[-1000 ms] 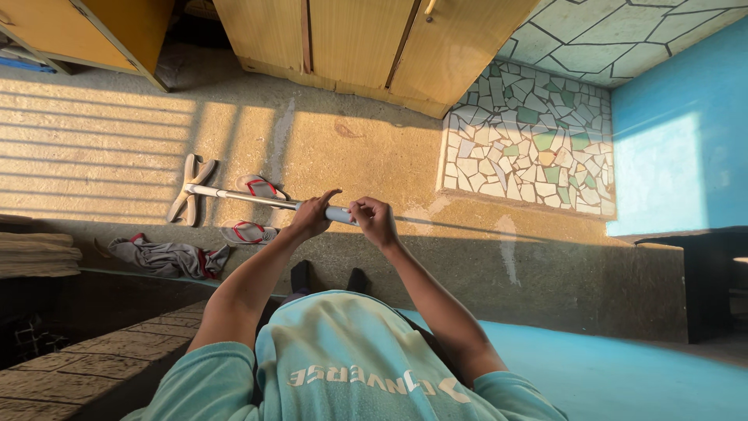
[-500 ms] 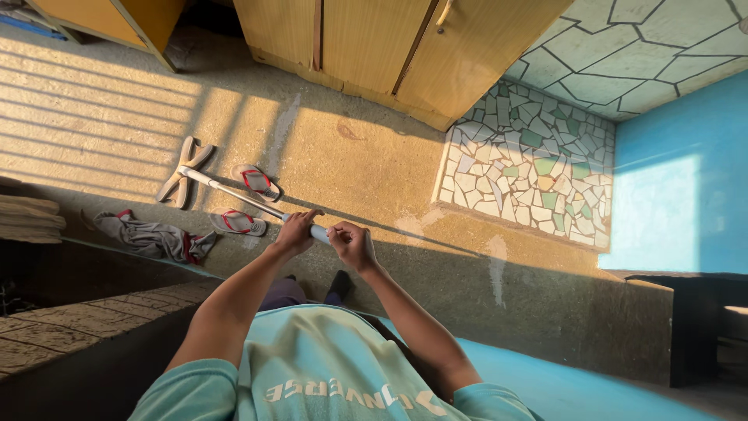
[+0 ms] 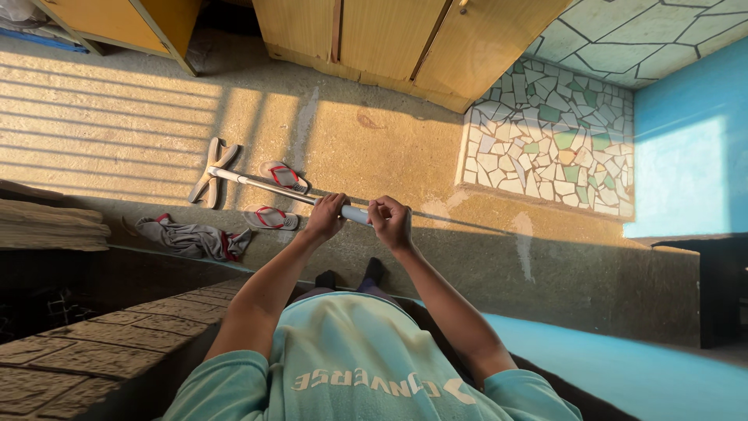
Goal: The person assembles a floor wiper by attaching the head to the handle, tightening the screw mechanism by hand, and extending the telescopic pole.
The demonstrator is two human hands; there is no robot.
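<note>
Both hands are clenched around the near end of a long silver metal pole with a flat wooden head (image 3: 269,185), a floor wiper by its look. The left hand (image 3: 327,217) grips the shaft a little farther out than the right hand (image 3: 392,222), which closes over the pale grey grip at the very end; a short stretch of grip shows between them. From the hands the pole slants away and to the left, its wooden head resting on the sunlit concrete floor (image 3: 374,156). A pair of red-strapped flip-flops (image 3: 282,176) lies on either side of the shaft, and a crumpled grey cloth (image 3: 191,238) sits nearer, left of the hands.
</note>
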